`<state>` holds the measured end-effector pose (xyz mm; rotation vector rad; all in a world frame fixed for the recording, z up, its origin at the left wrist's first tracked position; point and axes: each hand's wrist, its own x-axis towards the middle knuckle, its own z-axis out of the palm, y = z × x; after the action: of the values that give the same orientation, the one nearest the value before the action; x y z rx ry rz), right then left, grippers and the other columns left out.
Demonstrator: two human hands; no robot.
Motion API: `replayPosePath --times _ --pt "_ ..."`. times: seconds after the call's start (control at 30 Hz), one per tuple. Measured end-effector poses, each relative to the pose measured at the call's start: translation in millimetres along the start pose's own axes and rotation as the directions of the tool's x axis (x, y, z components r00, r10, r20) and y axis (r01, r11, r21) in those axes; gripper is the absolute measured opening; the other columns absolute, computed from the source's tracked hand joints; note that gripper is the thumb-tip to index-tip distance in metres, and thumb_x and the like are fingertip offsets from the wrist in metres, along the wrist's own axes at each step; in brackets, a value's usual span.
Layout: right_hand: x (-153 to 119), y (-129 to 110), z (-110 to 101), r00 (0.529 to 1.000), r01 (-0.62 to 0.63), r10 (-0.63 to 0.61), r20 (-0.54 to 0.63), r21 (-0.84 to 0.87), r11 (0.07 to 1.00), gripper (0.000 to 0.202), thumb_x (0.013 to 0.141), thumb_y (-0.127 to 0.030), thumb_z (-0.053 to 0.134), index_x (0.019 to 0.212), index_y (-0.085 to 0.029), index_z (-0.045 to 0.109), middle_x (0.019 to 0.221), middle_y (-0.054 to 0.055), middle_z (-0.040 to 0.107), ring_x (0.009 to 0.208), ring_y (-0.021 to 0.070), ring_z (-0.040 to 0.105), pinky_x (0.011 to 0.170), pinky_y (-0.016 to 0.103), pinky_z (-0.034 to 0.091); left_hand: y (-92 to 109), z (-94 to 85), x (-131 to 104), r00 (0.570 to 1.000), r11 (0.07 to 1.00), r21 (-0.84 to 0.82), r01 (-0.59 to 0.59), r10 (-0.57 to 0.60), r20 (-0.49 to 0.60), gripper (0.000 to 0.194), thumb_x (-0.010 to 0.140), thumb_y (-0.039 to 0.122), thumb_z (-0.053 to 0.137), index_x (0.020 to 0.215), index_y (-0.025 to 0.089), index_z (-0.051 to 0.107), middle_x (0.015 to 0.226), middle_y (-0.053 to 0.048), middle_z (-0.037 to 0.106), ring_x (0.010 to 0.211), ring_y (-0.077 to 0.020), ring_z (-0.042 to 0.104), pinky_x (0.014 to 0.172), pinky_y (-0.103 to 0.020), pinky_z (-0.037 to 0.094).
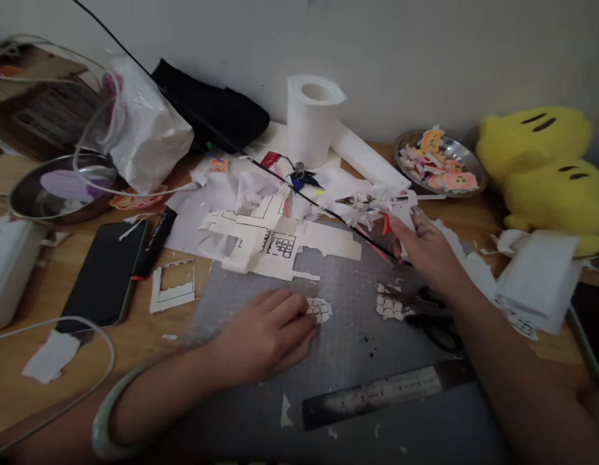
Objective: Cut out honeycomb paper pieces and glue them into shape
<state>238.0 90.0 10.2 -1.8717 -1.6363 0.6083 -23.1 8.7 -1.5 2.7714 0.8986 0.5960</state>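
Note:
My left hand point(275, 329) rests low over the grey cutting mat point(348, 342), its fingers closed on a small white paper cutout point(320, 310) drawn with rounded cells. In my right hand point(423, 245) is a white glue gun point(401, 205) with a red trigger, its nozzle pointing left and a glue stick point(431, 196) poking out behind. A second patterned cutout point(390, 302) lies by the blades of black scissors point(437, 326), below my right hand. Between and beyond my hands sits a folded paper model point(270, 239) with black drawn lines.
A metal ruler point(377, 394) lies across the mat's front. To the left are a phone point(103, 274), a black marker point(157, 239) and a metal bowl point(62, 187). A paper roll point(314, 123), a bowl of scraps point(439, 165) and yellow plush toys point(546, 168) stand behind. A black cable crosses the scene.

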Motion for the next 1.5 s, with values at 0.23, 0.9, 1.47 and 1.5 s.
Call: replayPosePath --times 0.23,0.9,1.47,1.5 --pt "5.6 12.4 -1.1 0.998 -0.058 0.059 0.014 -0.07 0.996 0.029 0.08 -0.042 0.052 0.088 -0.018 0.067 0.07 0.005 0.068 0.063 0.021 0.062 0.058 0.03 0.044 2.1 -0.8 0.1 0.979 0.98 0.022 0.198 -0.196 -0.053 0.018 0.087 0.021 0.049 0.101 0.021 0.061 0.1 -0.004 0.068 0.093 -0.0218 0.057 0.087 -0.042 0.033" --pt "-39.1 -19.0 -5.3 0.825 0.444 -0.54 -0.165 -0.401 0.801 0.028 0.085 -0.033 0.052 0.105 -0.014 0.058 0.109 0.018 0.059 0.105 0.0321 0.053 0.09 0.049 0.041 -1.1 6.6 12.2 0.88 0.874 -0.119 0.472 -0.459 0.123 0.012 0.08 0.031 0.064 0.09 0.024 0.066 0.11 -0.004 0.063 0.104 -0.0258 0.054 0.093 -0.052 0.03" --pt "-91.8 -23.9 30.5 0.87 0.18 -0.168 0.464 0.018 0.984 0.012 0.077 -0.014 0.053 0.08 -0.018 0.064 0.069 0.001 0.063 0.06 0.0136 0.056 0.055 0.024 0.042 1.6 11.1 16.4 0.843 0.815 -0.217 0.537 -0.51 0.173 0.007 0.077 0.023 0.065 0.083 0.023 0.063 0.113 -0.003 0.061 0.108 -0.027 0.05 0.091 -0.051 0.029" --pt "-92.0 -23.8 30.9 0.868 0.179 -0.168 0.468 0.021 0.984 0.012 0.077 -0.015 0.053 0.081 -0.018 0.064 0.069 0.001 0.063 0.06 0.0137 0.056 0.056 0.025 0.042 1.5 11.5 16.5 0.845 0.814 -0.225 0.535 -0.508 0.171 0.006 0.077 0.023 0.064 0.083 0.023 0.063 0.113 -0.003 0.061 0.108 -0.0269 0.05 0.091 -0.051 0.028"
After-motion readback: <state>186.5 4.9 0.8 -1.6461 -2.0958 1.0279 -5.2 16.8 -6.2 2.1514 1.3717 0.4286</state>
